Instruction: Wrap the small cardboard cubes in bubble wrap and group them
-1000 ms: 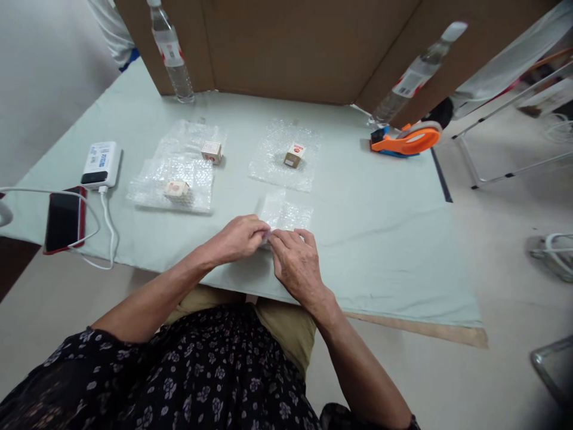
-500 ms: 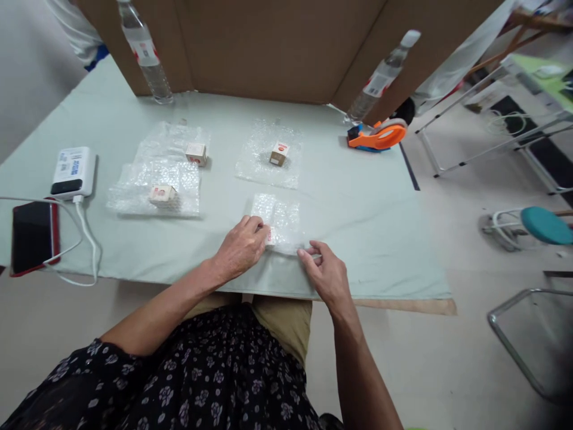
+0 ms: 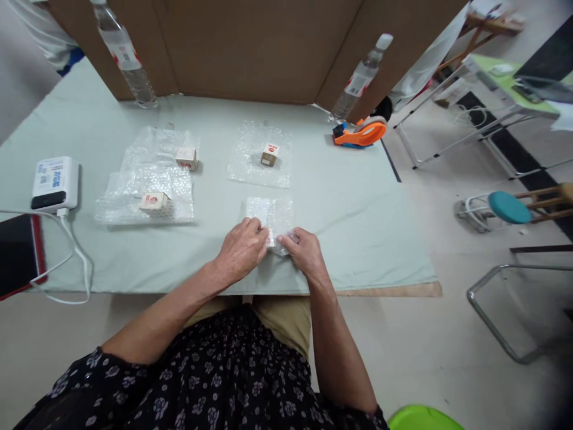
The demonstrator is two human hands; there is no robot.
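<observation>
the fingers of the left hand [image 3: 243, 249] are closed on one end of a small box [image 3: 270, 238] near the front edge of the table, with only a pale, red-printed part of it showing beside them. just to its right, the thumb and fingers of the right hand [image 3: 307, 254] pinch the near part of a bubble wrap sheet [image 3: 282, 216] – the rest of that sheet spreads flat beyond both hands, its left part looking smoother and whiter. farther out, a brown-and-white box [image 3: 270, 154] sits on a second sheet [image 3: 242, 170]. to the left, two overlapping sheets [image 3: 181, 206] lie together, a cream box [image 3: 154, 202] on the nearer one and a white box [image 3: 186, 158] at the right edge of the farther one. beyond these, two clear bottles [image 3: 131, 68] stand against a brown cardboard screen [image 3: 259, 54], one toward each side, and an orange tape dispenser [image 3: 364, 132] rests beside the right one. at the far left of the table [image 3: 358, 239], a white power bank [image 3: 56, 184] has a white cable [image 3: 83, 263] plugged in, which loops by a dark phone [image 3: 18, 257] with a red edge. on the floor to the right stands a stool with a teal seat [image 3: 509, 207].
</observation>
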